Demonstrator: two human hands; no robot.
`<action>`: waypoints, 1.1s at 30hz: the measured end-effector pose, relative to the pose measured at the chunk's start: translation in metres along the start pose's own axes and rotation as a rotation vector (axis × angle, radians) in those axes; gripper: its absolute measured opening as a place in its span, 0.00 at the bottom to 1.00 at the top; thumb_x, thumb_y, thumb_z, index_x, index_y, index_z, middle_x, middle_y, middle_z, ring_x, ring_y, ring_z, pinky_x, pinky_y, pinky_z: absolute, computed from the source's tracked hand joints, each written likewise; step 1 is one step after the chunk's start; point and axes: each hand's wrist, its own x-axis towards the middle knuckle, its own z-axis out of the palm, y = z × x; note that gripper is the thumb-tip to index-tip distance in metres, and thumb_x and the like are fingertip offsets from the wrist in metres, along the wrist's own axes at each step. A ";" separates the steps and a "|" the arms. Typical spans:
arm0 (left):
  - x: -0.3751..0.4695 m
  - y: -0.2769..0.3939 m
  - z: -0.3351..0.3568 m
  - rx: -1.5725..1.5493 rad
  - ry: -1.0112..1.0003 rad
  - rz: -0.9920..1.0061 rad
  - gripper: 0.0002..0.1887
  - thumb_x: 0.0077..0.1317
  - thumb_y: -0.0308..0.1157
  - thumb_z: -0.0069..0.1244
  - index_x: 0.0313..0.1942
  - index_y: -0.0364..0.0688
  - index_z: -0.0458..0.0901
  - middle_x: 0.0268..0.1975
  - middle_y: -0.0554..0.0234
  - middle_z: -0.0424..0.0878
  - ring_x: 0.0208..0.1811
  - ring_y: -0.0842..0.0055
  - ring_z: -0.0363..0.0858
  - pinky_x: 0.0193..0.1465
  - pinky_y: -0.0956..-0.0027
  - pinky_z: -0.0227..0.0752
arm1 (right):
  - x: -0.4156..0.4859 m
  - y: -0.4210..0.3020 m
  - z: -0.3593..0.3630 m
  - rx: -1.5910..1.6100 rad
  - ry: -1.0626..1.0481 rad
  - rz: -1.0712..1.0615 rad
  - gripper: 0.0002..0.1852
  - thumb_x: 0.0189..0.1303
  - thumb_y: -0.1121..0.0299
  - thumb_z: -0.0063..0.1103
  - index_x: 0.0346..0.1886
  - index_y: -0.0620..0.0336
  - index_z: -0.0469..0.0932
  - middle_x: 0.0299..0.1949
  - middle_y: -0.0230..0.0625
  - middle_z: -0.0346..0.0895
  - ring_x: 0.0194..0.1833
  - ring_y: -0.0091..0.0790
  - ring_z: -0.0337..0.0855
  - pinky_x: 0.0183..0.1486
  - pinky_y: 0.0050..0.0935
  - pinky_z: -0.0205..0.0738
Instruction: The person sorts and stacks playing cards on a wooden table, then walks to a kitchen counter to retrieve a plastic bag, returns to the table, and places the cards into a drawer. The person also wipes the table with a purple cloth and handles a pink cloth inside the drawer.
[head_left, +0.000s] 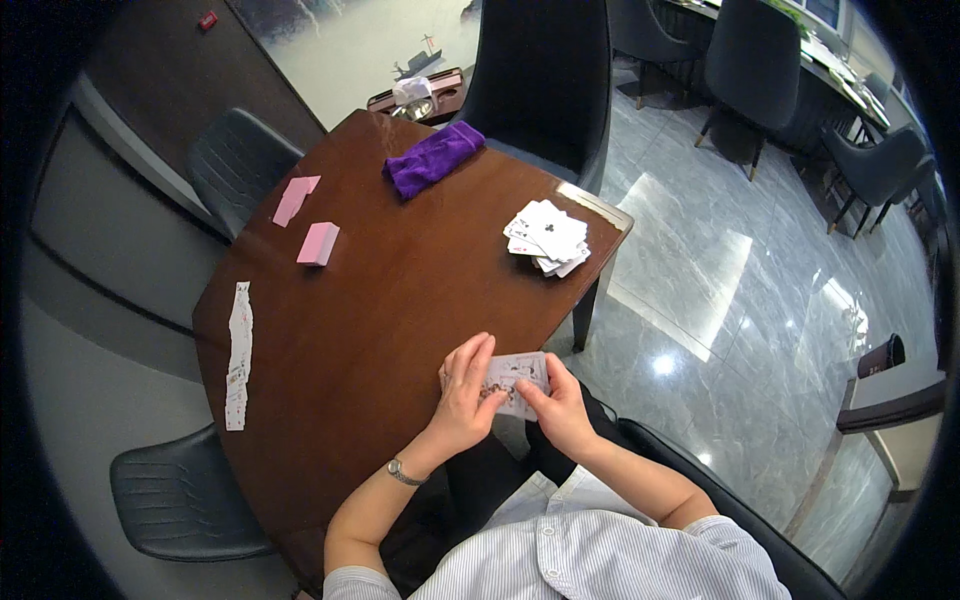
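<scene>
Both my hands hold a group of face-up playing cards over the near edge of the wooden table. My left hand grips the cards' left side, fingers extended and thumb on the face. On the right side, my right hand pinches them with its thumb lying across the front. How many cards are held cannot be told. A messy face-up pile of cards lies near the table's right corner. Two groups of pink-backed cards rest at the far left: a squared stack and a loose spread.
A row of overlapping face-up cards runs along the left table edge. A crumpled purple cloth lies at the far side. Dark chairs surround the table, with a tall-backed chair beyond it. Behind stands a brown tray with a metal bowl.
</scene>
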 end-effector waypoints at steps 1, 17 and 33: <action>0.004 0.000 0.001 -0.069 -0.036 -0.020 0.26 0.54 0.23 0.49 0.56 0.37 0.67 0.52 0.51 0.69 0.53 0.60 0.67 0.56 0.61 0.59 | 0.004 -0.001 0.002 0.043 0.010 -0.020 0.11 0.59 0.76 0.52 0.45 0.64 0.68 0.36 0.32 0.73 0.37 0.22 0.74 0.42 0.22 0.70; 0.211 -0.073 0.048 0.148 -0.295 -0.097 0.27 0.53 0.29 0.53 0.56 0.37 0.71 0.58 0.50 0.67 0.60 0.65 0.67 0.62 0.69 0.59 | 0.065 -0.021 -0.052 0.393 0.429 0.062 0.31 0.62 0.55 0.54 0.61 0.66 0.57 0.54 0.36 0.61 0.55 0.29 0.63 0.58 0.32 0.56; 0.109 -0.016 0.048 -0.186 -0.247 0.075 0.37 0.52 0.34 0.55 0.62 0.37 0.60 0.61 0.46 0.62 0.60 0.54 0.63 0.63 0.59 0.57 | 0.037 -0.050 -0.042 0.376 0.337 0.119 0.29 0.46 0.85 0.57 0.55 0.65 0.61 0.49 0.40 0.72 0.51 0.37 0.75 0.53 0.33 0.71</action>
